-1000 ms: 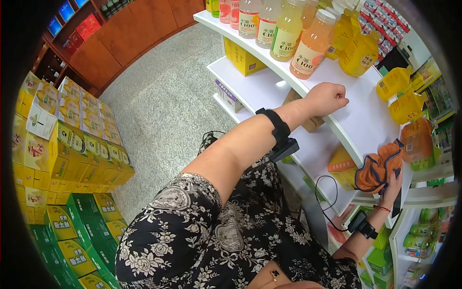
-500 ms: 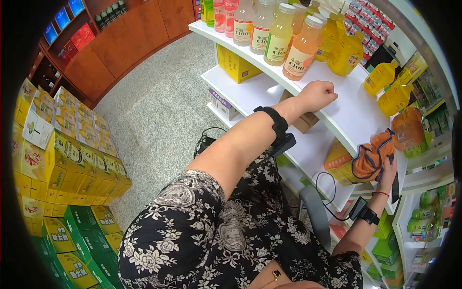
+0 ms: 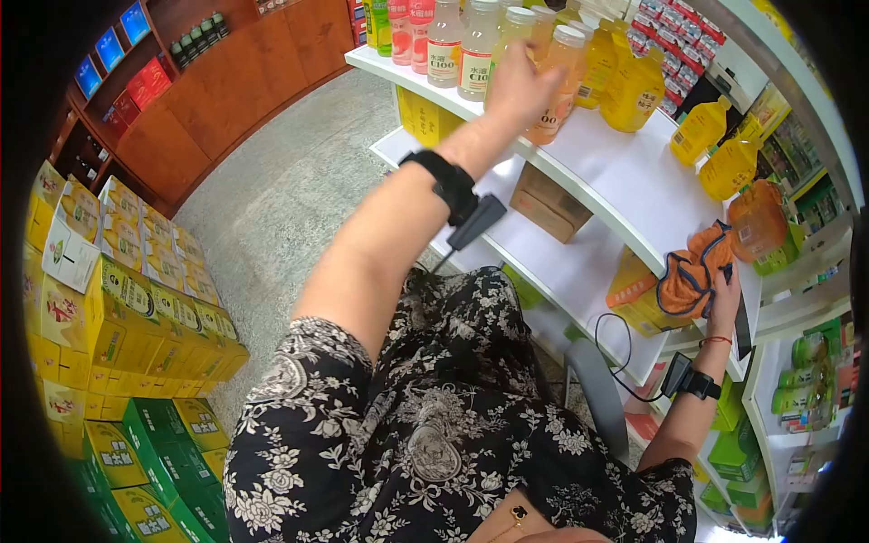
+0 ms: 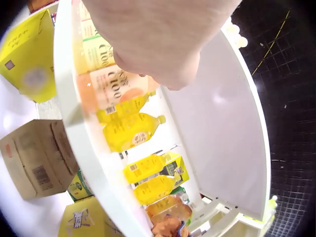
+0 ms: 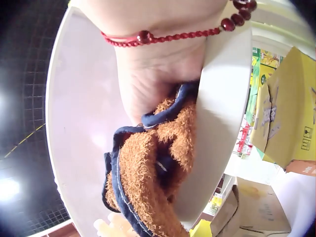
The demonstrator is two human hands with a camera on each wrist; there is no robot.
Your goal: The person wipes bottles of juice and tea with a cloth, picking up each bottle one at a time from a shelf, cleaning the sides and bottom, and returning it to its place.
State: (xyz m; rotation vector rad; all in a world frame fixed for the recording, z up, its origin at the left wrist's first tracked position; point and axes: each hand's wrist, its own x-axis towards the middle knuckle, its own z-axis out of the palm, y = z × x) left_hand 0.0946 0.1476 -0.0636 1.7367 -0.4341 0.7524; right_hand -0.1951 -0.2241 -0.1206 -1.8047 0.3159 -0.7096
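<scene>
The left hand [image 3: 523, 89] is raised at the front row of C100 bottles, in front of a yellow-green bottle and beside the orange C100 bottle [image 3: 554, 109]. Its thumb points toward the orange bottle; the other fingertips are partly hidden, so a hold cannot be made out. In the left wrist view, that hand [image 4: 163, 39] covers the upper parts of the bottles, over the orange bottle's label [image 4: 116, 88]. Lower on the shelf, the right hand [image 3: 724, 299] grips a bunched orange cloth with dark blue edging [image 3: 690, 276]. In the right wrist view the cloth [image 5: 143, 168] hangs below the palm.
Yellow jugs [image 3: 634, 90] stand behind and to the right on the curved white shelf [image 3: 625, 185]. A cardboard box [image 3: 548, 201] and a yellow carton [image 3: 638, 299] sit on the tier below. Stacked yellow cartons [image 3: 136, 317] are at the left, and a grey chair back [image 3: 597, 389] is near the body.
The left hand has moved from above the shelf's front edge up and leftward to the bottles, its thumb now spread out from a curled hand. The right hand still grips the cloth.
</scene>
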